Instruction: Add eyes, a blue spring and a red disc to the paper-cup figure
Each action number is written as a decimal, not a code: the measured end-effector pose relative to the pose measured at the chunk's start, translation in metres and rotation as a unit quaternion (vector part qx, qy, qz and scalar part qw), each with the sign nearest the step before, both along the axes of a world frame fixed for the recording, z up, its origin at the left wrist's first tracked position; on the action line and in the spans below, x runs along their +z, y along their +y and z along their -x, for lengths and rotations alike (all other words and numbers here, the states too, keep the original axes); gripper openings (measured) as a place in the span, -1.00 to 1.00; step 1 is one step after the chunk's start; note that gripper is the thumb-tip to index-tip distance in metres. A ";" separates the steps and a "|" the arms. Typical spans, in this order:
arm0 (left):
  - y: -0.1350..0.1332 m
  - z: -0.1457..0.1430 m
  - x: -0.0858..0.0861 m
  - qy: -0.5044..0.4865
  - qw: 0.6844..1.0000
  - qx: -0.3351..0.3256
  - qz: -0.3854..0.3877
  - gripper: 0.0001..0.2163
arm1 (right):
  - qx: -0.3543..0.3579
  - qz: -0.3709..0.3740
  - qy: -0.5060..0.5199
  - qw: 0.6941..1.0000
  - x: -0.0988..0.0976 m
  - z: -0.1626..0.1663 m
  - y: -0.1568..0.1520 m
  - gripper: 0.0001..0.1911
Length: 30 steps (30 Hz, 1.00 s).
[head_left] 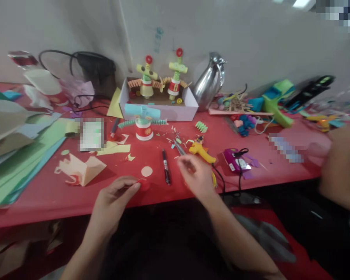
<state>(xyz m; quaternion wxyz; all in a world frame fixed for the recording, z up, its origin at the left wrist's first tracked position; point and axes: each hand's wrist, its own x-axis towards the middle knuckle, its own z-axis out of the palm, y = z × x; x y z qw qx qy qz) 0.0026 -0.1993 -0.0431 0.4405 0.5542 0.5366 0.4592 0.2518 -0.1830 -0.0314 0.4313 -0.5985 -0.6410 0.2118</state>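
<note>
My left hand (116,194) pinches a small red paper piece (144,183) between thumb and fingertips, just above the table's front edge. My right hand (196,177) is curled around a pair of scissors (179,148); their grey blades point away from me and the fingers are partly blurred. A pale paper circle (146,171) and a black pen (166,168) lie between my hands. Just beyond my right hand is a yellow hot glue gun (202,151). Farther back stands a paper-cup figure (144,129) with a blue roll on top and green folded arms.
Two similar figures stand in a white box (160,113) beside a steel jug (210,81). Coloured paper sheets (32,155) pile up at left, near a folded cream paper piece (83,169). A purple power socket (236,161) sits at right. Another person's arm (341,167) reaches in.
</note>
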 end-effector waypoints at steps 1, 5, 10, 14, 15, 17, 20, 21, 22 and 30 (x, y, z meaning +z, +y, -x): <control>0.002 0.005 -0.004 0.051 0.998 -0.010 -0.038 -0.88 | -0.066 -0.003 -0.112 0.991 0.002 -0.021 0.011 -0.77; 0.001 0.016 -0.018 0.198 0.964 -0.045 -0.171 -0.91 | -0.117 0.134 -0.379 0.908 0.003 -0.082 0.045 -0.64; -0.007 0.013 -0.031 0.255 0.936 -0.082 -0.227 -0.89 | -0.091 0.165 -0.406 0.894 -0.003 -0.090 0.057 -0.70; -0.005 0.008 -0.032 0.283 0.925 -0.108 -0.230 -0.88 | -0.172 0.145 -0.371 0.901 0.015 -0.093 0.047 -0.66; -0.004 0.007 -0.031 0.292 0.921 -0.109 -0.233 -0.89 | -0.185 0.133 -0.337 0.913 0.020 -0.092 0.042 -0.66; -0.002 0.005 -0.031 0.318 0.911 -0.111 -0.237 -0.89 | -0.151 0.120 -0.229 0.954 0.030 -0.083 0.031 -0.66; -0.002 0.003 -0.033 0.363 0.893 -0.110 -0.242 -0.90 | 0.052 0.182 -0.046 0.981 0.037 -0.053 0.013 -0.71; -0.003 0.003 -0.034 0.374 0.888 -0.109 -0.245 -0.89 | 0.109 0.208 -0.025 0.972 0.036 -0.041 0.007 -0.74; -0.003 0.003 -0.034 0.383 0.883 -0.109 -0.248 -0.89 | 0.147 0.225 -0.020 0.963 0.036 -0.030 0.003 -0.75; -0.004 0.002 -0.038 0.410 0.867 -0.105 -0.261 -0.76 | 0.211 0.233 -0.080 0.946 0.022 0.003 0.003 -0.59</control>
